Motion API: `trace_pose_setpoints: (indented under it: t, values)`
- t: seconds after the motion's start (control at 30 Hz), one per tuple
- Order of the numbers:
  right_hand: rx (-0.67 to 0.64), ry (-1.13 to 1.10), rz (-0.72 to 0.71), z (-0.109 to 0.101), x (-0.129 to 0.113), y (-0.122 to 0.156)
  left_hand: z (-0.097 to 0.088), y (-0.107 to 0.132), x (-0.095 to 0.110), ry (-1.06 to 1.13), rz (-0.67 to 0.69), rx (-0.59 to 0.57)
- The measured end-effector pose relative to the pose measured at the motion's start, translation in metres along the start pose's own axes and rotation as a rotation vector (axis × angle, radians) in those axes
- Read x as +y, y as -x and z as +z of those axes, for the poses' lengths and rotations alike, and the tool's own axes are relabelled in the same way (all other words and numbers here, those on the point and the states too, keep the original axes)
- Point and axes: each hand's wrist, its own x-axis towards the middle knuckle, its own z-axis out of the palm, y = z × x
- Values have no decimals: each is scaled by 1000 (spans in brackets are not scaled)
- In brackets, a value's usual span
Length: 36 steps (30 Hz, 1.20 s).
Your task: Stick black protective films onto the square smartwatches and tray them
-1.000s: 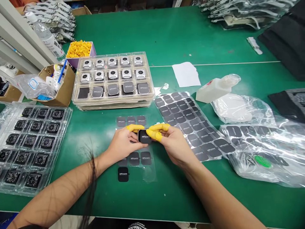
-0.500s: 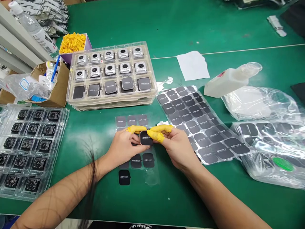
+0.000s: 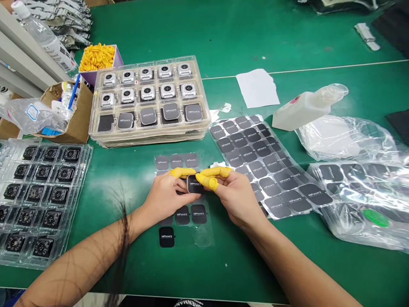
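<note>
A small watch body (image 3: 194,186) with a black film on its face is pinched between both hands just above the green table. My left hand (image 3: 166,195) grips its left side with a yellow-cotted finger along the top. My right hand (image 3: 233,194) closes on its right side, yellow-cotted thumb pressed on the black face. Beneath the hands lies a clear sheet (image 3: 182,213) bearing several black stickers.
A stack of clear trays (image 3: 148,104) with watch bodies stands behind the hands. Another tray of black parts (image 3: 35,196) lies at left. Larger sticker sheets (image 3: 262,162) and plastic bags (image 3: 361,187) lie right. A white bottle (image 3: 303,108), paper scrap (image 3: 257,87), box of yellow cots (image 3: 97,59) and cardboard box (image 3: 68,113) sit farther back.
The view dropped slightly a second ago. Both hands stay on the watch body; the right thumb shifts a little across the black face.
</note>
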Motion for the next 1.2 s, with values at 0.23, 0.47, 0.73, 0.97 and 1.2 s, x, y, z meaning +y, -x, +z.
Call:
trace_pose_setpoints:
  t: [0.23, 0.47, 0.73, 0.97, 1.2]
  values:
    - [164, 466, -429, -16, -2, 6, -1, 0, -4, 102, -52, -14]
    - [-138, 1227, -1073, -27, 3, 6, -4, -2, -5, 448, -90, -50]
    - [27, 1093, -1046, -7, 20, 5, -12, -2, -5, 714, -52, 107]
    - [-192, 1329, -1070, 5, 22, 7, -163, -18, 38, -475, 242, 484]
    - [-149, 1287, -1117, 4, 26, 7, -256, -50, 45, -827, -66, 98]
